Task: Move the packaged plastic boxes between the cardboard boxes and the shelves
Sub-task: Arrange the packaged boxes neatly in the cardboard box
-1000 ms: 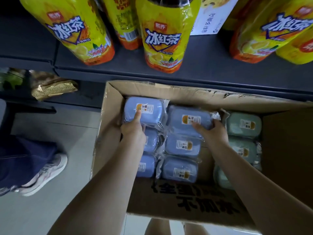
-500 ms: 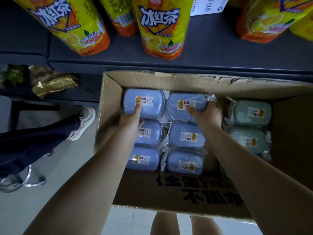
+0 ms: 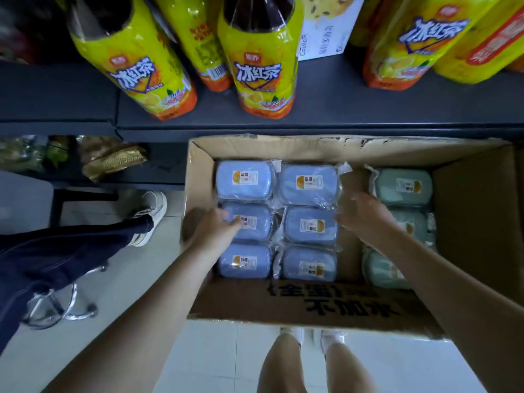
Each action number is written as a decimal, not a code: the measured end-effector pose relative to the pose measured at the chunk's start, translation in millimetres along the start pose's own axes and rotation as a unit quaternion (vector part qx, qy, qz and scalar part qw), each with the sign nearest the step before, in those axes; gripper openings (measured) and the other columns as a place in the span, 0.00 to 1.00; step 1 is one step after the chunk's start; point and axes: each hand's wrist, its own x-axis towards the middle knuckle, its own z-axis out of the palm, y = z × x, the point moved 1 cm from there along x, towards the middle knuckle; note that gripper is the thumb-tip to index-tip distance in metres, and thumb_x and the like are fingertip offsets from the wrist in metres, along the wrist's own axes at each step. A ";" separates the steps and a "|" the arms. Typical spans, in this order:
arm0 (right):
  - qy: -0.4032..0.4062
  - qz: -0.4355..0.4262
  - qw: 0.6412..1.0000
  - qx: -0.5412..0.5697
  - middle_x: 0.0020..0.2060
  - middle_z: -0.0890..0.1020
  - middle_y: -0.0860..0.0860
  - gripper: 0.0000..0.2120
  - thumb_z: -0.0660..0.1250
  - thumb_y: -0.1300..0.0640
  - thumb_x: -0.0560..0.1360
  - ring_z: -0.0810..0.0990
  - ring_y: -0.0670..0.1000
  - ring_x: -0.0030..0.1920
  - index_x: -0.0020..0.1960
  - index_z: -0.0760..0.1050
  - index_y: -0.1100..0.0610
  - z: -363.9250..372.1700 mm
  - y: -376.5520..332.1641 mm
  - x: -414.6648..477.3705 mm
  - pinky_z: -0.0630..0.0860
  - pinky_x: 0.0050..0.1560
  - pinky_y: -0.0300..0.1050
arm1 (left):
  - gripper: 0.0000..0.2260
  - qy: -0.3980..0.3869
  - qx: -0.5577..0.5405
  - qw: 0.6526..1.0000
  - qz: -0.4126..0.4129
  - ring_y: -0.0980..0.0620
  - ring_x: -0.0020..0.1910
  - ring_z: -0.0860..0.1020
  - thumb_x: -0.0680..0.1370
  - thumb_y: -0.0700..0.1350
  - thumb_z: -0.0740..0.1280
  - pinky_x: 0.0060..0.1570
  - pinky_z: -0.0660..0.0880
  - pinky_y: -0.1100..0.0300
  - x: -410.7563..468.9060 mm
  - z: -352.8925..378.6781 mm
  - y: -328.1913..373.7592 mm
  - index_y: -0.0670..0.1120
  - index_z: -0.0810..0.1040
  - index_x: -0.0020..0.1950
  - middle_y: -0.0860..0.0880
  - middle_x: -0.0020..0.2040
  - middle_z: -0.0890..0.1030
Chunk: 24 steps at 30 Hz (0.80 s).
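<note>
Six blue packaged boxes lie in two columns inside the cardboard box, with green ones to their right. The left hand rests on the middle blue box of the left column (too blurred to tell whether it grips). The right hand hovers just beside the blue boxes, and I cannot tell its grip either.

Under right hand: bare carton floor, a strip between blue boxes and green boxes; room to reach down.
Left of left hand: carton wall close against blue boxes; no gap.
Beyond both hands: shelf edge just past the carton, tea bottles crowded on top.
</note>
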 end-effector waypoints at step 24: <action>0.333 -0.241 0.827 -0.383 0.62 0.74 0.52 0.19 0.60 0.48 0.77 0.71 0.54 0.65 0.66 0.70 0.54 -335.8 -55.2 -442.7 0.73 0.59 0.48 | 0.13 0.249 0.499 0.659 0.505 0.49 0.62 0.71 0.81 0.50 0.57 0.52 0.72 0.53 -488.5 -201.8 234.7 0.47 0.71 0.62 0.48 0.59 0.73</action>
